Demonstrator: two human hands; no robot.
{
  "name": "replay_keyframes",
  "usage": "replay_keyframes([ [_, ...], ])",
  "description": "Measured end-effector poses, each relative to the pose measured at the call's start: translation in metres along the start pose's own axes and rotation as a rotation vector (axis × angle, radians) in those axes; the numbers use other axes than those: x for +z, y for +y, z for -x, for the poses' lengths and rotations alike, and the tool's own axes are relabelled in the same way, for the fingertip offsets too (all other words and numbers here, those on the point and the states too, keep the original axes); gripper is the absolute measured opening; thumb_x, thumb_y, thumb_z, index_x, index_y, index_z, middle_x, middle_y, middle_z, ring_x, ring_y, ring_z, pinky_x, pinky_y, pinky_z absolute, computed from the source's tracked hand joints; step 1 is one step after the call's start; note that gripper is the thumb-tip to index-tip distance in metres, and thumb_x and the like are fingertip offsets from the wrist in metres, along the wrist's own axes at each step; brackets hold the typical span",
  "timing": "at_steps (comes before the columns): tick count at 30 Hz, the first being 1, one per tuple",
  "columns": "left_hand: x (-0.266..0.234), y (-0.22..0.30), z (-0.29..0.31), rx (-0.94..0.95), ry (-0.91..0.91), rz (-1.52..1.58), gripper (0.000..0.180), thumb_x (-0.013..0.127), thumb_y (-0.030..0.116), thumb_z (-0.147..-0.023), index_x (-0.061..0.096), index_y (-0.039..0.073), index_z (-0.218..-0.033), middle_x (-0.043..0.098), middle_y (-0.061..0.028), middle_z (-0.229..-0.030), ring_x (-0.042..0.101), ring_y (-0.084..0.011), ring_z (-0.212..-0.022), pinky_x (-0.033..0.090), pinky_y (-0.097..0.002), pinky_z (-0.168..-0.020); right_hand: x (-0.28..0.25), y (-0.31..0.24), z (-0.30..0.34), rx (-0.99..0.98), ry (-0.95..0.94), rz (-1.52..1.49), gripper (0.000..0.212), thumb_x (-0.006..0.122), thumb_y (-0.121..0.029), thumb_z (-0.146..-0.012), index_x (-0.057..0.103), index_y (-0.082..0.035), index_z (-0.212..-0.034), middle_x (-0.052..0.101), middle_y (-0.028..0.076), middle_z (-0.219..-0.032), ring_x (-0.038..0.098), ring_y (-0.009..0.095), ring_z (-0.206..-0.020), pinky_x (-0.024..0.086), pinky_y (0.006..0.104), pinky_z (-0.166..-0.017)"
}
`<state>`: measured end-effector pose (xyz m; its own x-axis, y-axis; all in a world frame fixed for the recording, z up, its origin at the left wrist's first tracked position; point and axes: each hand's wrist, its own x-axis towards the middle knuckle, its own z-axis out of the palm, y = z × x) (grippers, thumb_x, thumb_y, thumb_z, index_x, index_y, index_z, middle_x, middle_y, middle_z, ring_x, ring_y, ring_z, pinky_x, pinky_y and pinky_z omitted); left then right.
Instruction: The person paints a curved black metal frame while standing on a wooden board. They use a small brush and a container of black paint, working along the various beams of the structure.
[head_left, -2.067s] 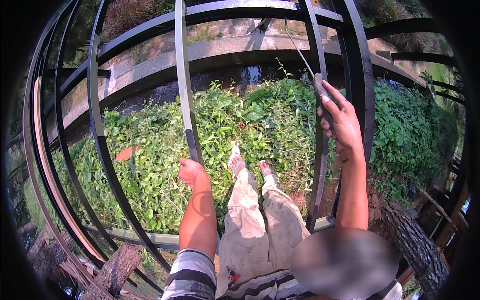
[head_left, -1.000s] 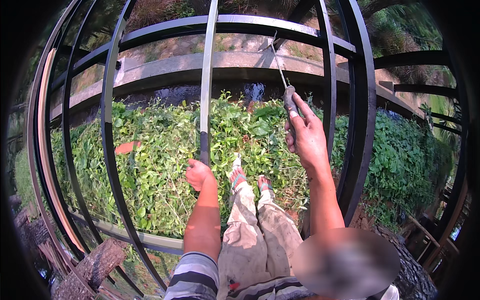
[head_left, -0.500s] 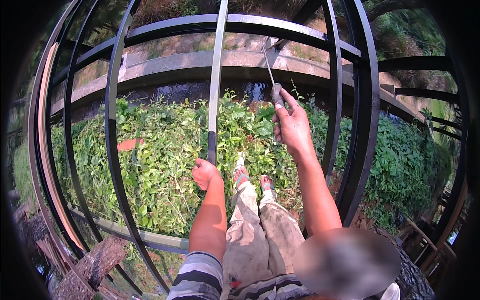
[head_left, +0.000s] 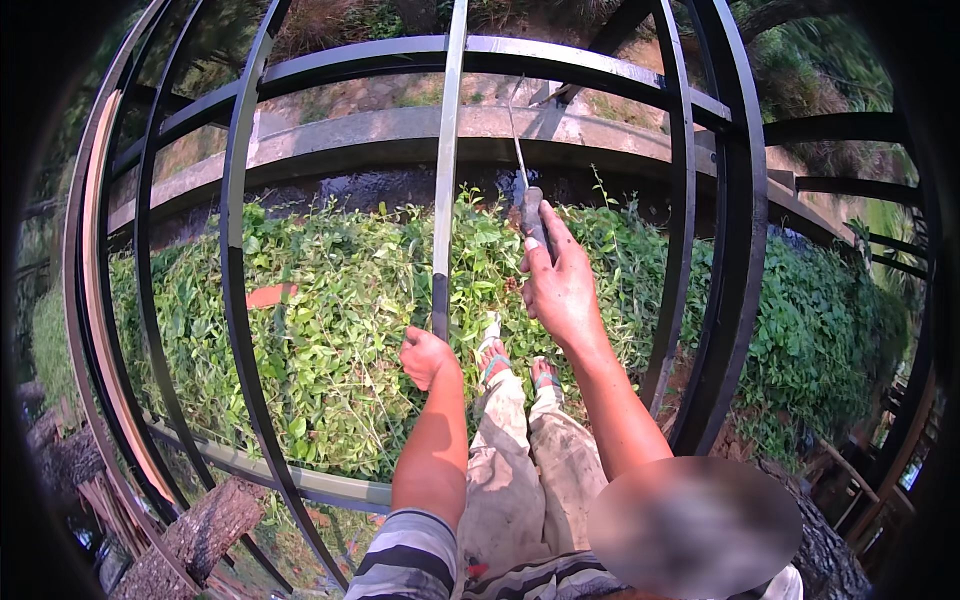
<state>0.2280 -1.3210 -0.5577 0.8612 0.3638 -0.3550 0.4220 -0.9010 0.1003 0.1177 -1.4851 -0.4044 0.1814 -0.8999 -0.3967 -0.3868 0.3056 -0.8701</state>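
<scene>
My right hand is closed round the dark grey handle of a tool with a long thin metal rod, its kind unclear. The thumb lies along the handle, and the rod points away from me, tilted slightly left. My left hand is closed at the lower visible stretch of an upright metal bar, pale above and dark below. My left forearm hides where that bar goes beyond the hand. A gap separates the rod from this bar in the picture. The rod's tip lies over the crossbar, and whether it touches is unclear.
Black metal crossbar and a thick black post frame the space around me. Leafy green plants cover the ground, with a reddish-orange piece among them. Beyond runs a concrete ledge. A log lies lower left.
My right hand has moved left and slightly nearer me, bringing the tool closer to the upright bar. My left hand stays at the bar. The whole view has shifted slightly.
</scene>
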Motion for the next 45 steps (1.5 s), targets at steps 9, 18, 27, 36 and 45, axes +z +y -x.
replay_keyframes([
  [9, -0.007, 0.009, 0.003, -0.048, -0.091, -0.032, 0.050, 0.050, 0.051, -0.092, 0.080, 0.015, -0.108, 0.077, -0.0161, -0.104, 0.072, -0.0393, -0.098, 0.054, -0.0522, -0.088, 0.040, -0.009, 0.005, -0.053, 0.053, 0.165, 0.058, 0.054, -0.013, -0.100, 0.042, 0.000, -0.155, 0.069, 0.023, -0.108, 0.069, 0.031, -0.096, 0.054, 0.0428, -0.090],
  [18, 0.001, 0.010, 0.007, -0.042, -0.029, -0.021, 0.049, 0.048, 0.049, -0.090, 0.081, 0.017, -0.107, 0.078, -0.0156, -0.100, 0.072, -0.0390, -0.097, 0.053, -0.0536, -0.087, 0.000, 0.025, -0.012, -0.040, 0.037, 0.275, 0.056, 0.059, -0.016, -0.099, 0.049, -0.010, -0.154, 0.074, 0.016, -0.101, 0.069, 0.021, -0.082, 0.055, 0.0374, -0.079],
  [27, 0.003, 0.000, -0.002, -0.008, -0.025, -0.053, 0.051, 0.047, 0.050, -0.093, 0.080, 0.013, -0.105, 0.077, -0.0189, -0.099, 0.072, -0.0411, -0.095, 0.053, -0.0556, -0.084, -0.149, 0.109, 0.028, 0.039, 0.381, 0.856, 0.058, 0.066, -0.014, -0.092, 0.054, -0.010, -0.148, 0.072, 0.024, -0.116, 0.071, 0.044, -0.100, 0.056, 0.0493, -0.086],
  [36, 0.003, 0.008, 0.006, -0.013, 0.051, -0.043, 0.049, 0.046, 0.048, -0.091, 0.081, 0.014, -0.098, 0.077, -0.0193, -0.096, 0.072, -0.0403, -0.089, 0.053, -0.0535, -0.083, -0.078, 0.132, 0.002, 0.033, 0.569, 0.759, 0.063, 0.063, -0.012, -0.093, 0.047, -0.008, -0.154, 0.069, 0.024, -0.110, 0.069, 0.043, -0.093, 0.054, 0.0508, -0.082],
  [45, 0.000, 0.006, 0.006, 0.012, 0.037, -0.009, 0.048, 0.048, 0.048, -0.092, 0.081, 0.015, -0.101, 0.077, -0.0188, -0.098, 0.072, -0.0408, -0.091, 0.054, -0.0520, -0.086, 0.021, 0.112, 0.030, 0.076, 0.404, 0.576, 0.071, 0.063, -0.009, -0.093, 0.040, -0.015, -0.160, 0.063, 0.020, -0.103, 0.066, 0.041, -0.083, 0.052, 0.0508, -0.070],
])
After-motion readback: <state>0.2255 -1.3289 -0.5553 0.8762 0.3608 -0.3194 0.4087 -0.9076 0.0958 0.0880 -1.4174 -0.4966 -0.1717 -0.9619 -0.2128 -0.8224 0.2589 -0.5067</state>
